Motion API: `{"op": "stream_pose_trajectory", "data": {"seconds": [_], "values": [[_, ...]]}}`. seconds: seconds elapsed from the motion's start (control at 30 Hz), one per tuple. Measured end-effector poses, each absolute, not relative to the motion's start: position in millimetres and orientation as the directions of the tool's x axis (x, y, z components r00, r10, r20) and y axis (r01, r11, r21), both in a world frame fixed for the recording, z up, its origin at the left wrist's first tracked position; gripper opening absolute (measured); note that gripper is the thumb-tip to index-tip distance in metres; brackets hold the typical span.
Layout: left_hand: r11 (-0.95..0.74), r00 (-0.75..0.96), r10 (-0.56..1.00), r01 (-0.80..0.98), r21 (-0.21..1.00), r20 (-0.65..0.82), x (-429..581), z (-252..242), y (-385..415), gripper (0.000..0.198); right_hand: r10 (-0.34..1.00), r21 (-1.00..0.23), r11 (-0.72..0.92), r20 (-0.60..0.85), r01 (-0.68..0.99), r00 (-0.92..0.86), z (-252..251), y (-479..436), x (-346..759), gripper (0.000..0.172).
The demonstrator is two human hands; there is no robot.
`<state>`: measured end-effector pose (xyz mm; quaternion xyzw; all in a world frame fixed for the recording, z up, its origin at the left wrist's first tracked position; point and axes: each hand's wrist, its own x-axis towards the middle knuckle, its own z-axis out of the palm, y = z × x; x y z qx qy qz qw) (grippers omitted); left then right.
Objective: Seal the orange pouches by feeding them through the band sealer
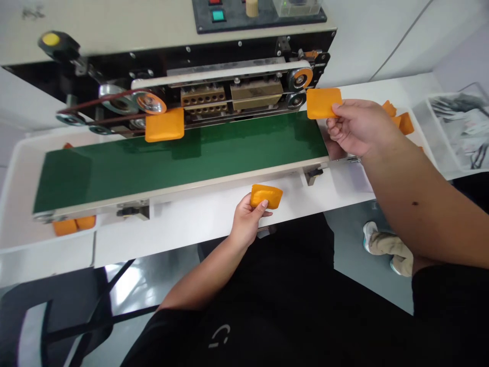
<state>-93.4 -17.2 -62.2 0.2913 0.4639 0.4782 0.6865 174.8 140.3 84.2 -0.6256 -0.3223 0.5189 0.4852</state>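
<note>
Between the fingers and thumb of my right hand (361,122) is a flat orange pouch (323,103), its far edge at the wheels on the right end of the band sealer (250,94). My left hand (250,216) pinches a second orange pouch (267,195) in front of the green conveyor belt (237,145), near the table's front edge. Another orange pouch (165,125) hangs at the sealer's left wheels, over the belt. Nothing shows of what lies behind my right hand.
A white bin (17,178) at the belt's left end holds several orange pouches (74,224). More orange pouches (403,122) lie right of my right hand, beside a clear tray of packets (464,127). A black chair (53,306) stands lower left; another person's leg and shoe (385,243) show lower right.
</note>
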Motion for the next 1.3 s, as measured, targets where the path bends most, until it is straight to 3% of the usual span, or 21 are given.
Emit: {"op": "stream_pose_trajectory", "data": {"seconds": [0.43, 0.63, 0.8, 0.9, 1.07, 1.3], "values": [[0.360, 0.107, 0.932, -0.402, 0.842, -0.347, -98.6, -67.2, -15.3, 0.057, 0.889, -0.894, -0.444, -0.449, -0.064, 0.089, 88.3, 167.1, 147.5, 0.026], [0.356, 0.122, 0.933, -0.461, 0.813, -0.340, -96.5, -62.5, -14.9, 0.051, 0.938, -0.949, -0.313, -0.314, -0.028, 0.147, 86.0, 106.0, 144.7, 0.008], [0.345, 0.126, 0.935, -0.538, 0.769, -0.331, -88.5, -52.8, -11.6, 0.046, 0.970, -0.962, -0.242, -0.238, 0.128, 0.046, 37.9, 22.9, 140.8, 0.026], [0.362, 0.181, 0.932, -0.534, 0.764, -0.315, -80.5, -44.9, -10.8, 0.048, 0.954, -0.943, -0.286, -0.297, 0.172, -0.042, 10.3, -8.9, 129.6, 0.036], [0.354, 0.227, 0.934, -0.483, 0.801, -0.276, -66.1, -37.2, -14.2, 0.050, 0.950, -0.952, -0.296, -0.302, 0.084, -0.081, -1.9, -25.2, 112.1, 0.037], [0.268, 0.222, 0.957, -0.415, 0.869, -0.190, -70.5, -45.1, -20.3, 0.045, 0.958, -0.959, -0.269, -0.276, -0.085, 0.076, 27.4, -7.4, 140.3, 0.038]]}}
